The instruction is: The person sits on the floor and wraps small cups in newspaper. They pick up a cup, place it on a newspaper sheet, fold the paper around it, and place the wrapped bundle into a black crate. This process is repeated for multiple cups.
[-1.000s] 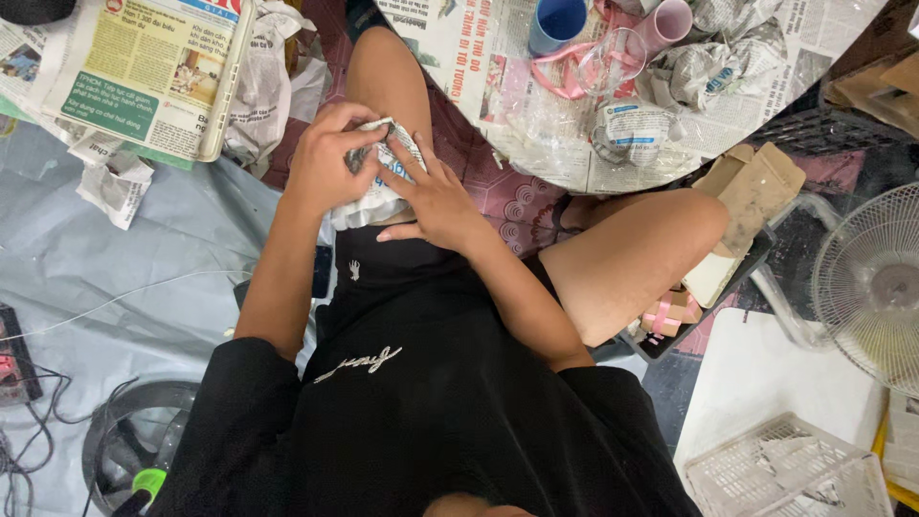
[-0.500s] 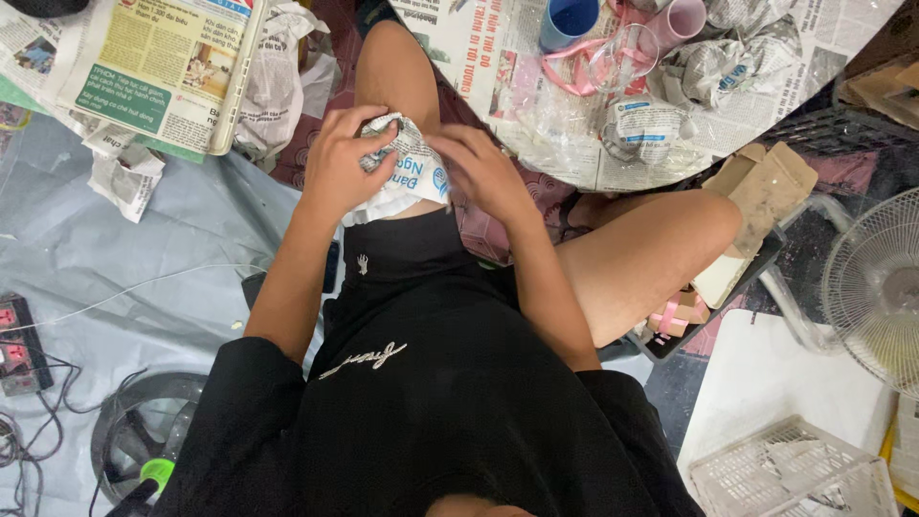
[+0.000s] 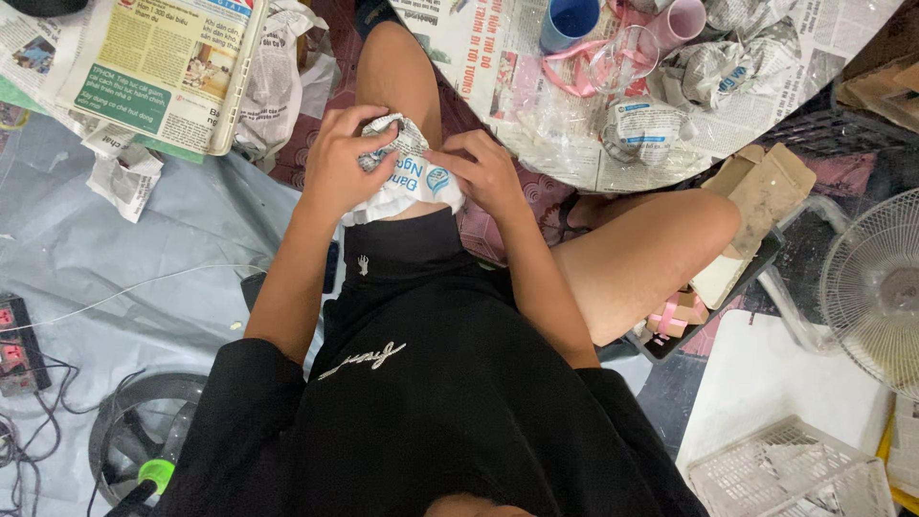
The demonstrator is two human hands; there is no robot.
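On the person's lap, against the left thigh, sits a newspaper-wrapped bundle [image 3: 407,177]. Left hand [image 3: 337,165] clasps its left side, fingers curled over the crumpled top edge. Right hand [image 3: 481,170] presses on the right side, fingertips pinching the paper flat. Whatever is wrapped inside is hidden.

Nearby: another wrapped bundle [image 3: 639,129] lies on the spread newspaper [image 3: 498,72] beside a clear glass [image 3: 613,65], a blue cup [image 3: 567,21] and a pink cup [image 3: 676,21]. A folded newspaper stack [image 3: 158,67] lies to the left, a fan [image 3: 876,287] to the right.

Risk, as judged: thin newsprint may tear under the pinch, or the folds may spring open if either grip slackens. The bundle rests on a sloping thigh and could roll off toward the floor.
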